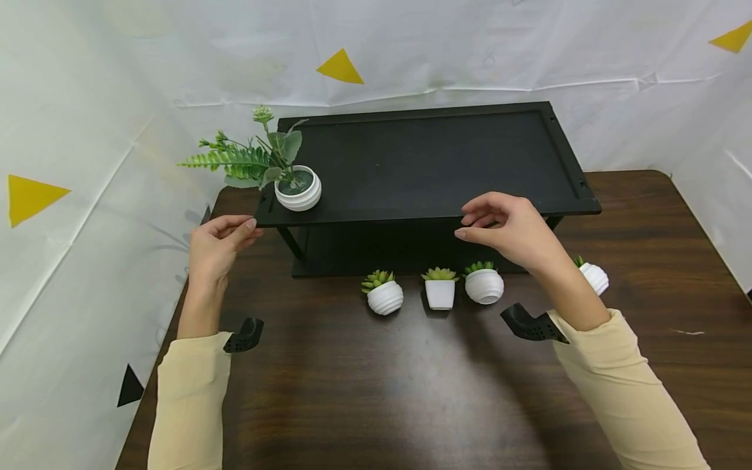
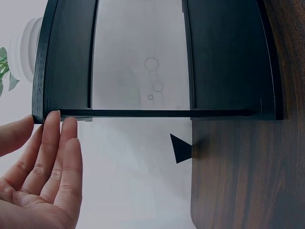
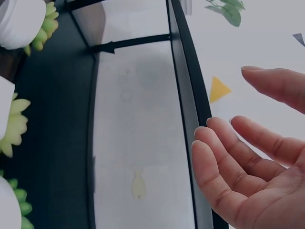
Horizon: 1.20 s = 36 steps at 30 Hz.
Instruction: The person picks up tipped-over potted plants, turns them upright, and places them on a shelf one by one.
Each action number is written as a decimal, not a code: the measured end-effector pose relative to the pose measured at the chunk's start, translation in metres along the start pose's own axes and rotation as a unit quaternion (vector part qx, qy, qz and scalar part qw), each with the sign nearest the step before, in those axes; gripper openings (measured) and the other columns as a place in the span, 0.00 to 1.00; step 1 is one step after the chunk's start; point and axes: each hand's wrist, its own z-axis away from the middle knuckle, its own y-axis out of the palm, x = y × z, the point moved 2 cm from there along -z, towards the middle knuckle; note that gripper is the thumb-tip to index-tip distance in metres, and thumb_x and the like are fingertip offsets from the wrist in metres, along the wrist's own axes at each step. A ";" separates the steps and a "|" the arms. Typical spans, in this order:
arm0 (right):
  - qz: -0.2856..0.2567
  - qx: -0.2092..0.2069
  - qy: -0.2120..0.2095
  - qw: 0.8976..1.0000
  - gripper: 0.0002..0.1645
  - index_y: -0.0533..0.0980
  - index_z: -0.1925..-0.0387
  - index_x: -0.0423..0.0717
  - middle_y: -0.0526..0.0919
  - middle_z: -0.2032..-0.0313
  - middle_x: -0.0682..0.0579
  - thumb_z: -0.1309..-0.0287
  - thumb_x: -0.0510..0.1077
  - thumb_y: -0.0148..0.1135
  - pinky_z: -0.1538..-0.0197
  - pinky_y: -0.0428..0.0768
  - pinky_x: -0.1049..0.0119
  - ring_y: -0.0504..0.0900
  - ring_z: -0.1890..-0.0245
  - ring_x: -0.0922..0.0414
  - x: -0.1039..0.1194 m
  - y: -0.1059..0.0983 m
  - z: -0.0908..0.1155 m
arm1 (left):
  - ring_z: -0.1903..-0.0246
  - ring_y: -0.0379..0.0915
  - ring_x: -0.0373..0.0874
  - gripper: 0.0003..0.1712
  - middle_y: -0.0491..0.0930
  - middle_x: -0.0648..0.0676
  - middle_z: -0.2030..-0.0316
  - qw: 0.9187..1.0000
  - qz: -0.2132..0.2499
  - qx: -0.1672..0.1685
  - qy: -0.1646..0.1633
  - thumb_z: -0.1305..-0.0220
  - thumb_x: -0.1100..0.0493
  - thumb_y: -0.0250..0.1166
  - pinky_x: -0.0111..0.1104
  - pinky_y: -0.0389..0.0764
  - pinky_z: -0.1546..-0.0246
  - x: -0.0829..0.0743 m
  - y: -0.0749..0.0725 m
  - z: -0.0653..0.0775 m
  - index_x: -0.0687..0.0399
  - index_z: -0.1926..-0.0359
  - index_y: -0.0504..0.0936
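Note:
A black two-tier shelf (image 1: pixel 411 166) stands on the wooden table. At its front left corner my left hand (image 1: pixel 220 245) pinches the top board's edge; in the left wrist view the thumb (image 2: pixel 19 136) and fingers (image 2: pixel 50 138) lie on opposite sides of it. My right hand (image 1: pixel 505 225), fingers loosely bent and holding nothing, hovers by the shelf's front edge, right of the middle. A white ribbed pot (image 1: pixel 299 199) with a leafy green plant (image 1: pixel 249 160) sits on the top board's left end.
In front of the shelf are a tilted round white succulent pot (image 1: pixel 384 298), a square one (image 1: pixel 439 295) and another round one (image 1: pixel 484 287). A further white pot (image 1: pixel 595 279) lies tilted behind the right forearm. White sheeting (image 1: pixel 423 52) stands behind the table.

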 end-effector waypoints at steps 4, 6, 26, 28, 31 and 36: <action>-0.006 0.005 -0.001 1.000 0.22 0.74 0.53 0.37 0.78 0.62 0.46 0.48 0.44 0.67 0.63 0.76 0.74 0.76 0.64 0.58 -0.006 -0.005 0.004 | 0.70 0.81 0.43 0.15 0.82 0.52 0.72 1.000 -0.013 -0.002 0.005 0.46 0.61 0.68 0.27 0.81 0.66 0.002 -0.001 0.000 0.67 0.60 0.81; -0.004 0.006 0.002 1.000 0.23 0.73 0.53 0.37 0.79 0.62 0.46 0.48 0.44 0.66 0.62 0.76 0.75 0.76 0.64 0.59 -0.010 -0.008 0.007 | 0.72 0.81 0.40 0.13 0.82 0.50 0.73 1.000 -0.008 -0.004 0.002 0.46 0.62 0.67 0.26 0.80 0.67 0.001 0.000 0.000 0.68 0.60 0.81; 0.005 -0.037 0.045 0.998 0.21 0.73 0.54 0.35 0.81 0.68 0.61 0.46 0.45 0.65 0.67 0.77 0.75 0.79 0.67 0.67 -0.057 -0.040 0.029 | 0.74 0.80 0.36 0.13 0.82 0.47 0.76 1.000 -0.009 -0.008 -0.018 0.43 0.66 0.64 0.22 0.79 0.70 -0.013 0.005 0.008 0.73 0.59 0.77; -0.002 -0.044 0.058 0.997 0.21 0.73 0.54 0.35 0.81 0.68 0.61 0.46 0.45 0.65 0.67 0.77 0.74 0.80 0.67 0.66 -0.064 -0.044 0.032 | 0.74 0.80 0.36 0.13 0.82 0.48 0.75 1.000 -0.007 -0.009 -0.020 0.43 0.66 0.64 0.22 0.79 0.70 -0.013 0.005 0.007 0.72 0.59 0.78; -0.001 -0.051 0.066 0.997 0.20 0.73 0.55 0.36 0.80 0.69 0.63 0.46 0.45 0.65 0.69 0.77 0.74 0.80 0.68 0.66 -0.075 -0.053 0.036 | 0.73 0.80 0.37 0.13 0.82 0.48 0.75 1.000 -0.008 -0.009 -0.022 0.43 0.65 0.64 0.22 0.79 0.70 -0.012 0.004 0.007 0.72 0.59 0.78; -0.003 -0.048 0.072 0.996 0.13 0.74 0.59 0.46 0.79 0.70 0.66 0.46 0.44 0.65 0.70 0.75 0.77 0.78 0.69 0.67 -0.096 -0.071 0.045 | 0.73 0.80 0.37 0.13 0.81 0.47 0.75 1.000 -0.009 -0.009 -0.023 0.43 0.65 0.64 0.22 0.79 0.70 -0.012 0.004 0.006 0.72 0.59 0.78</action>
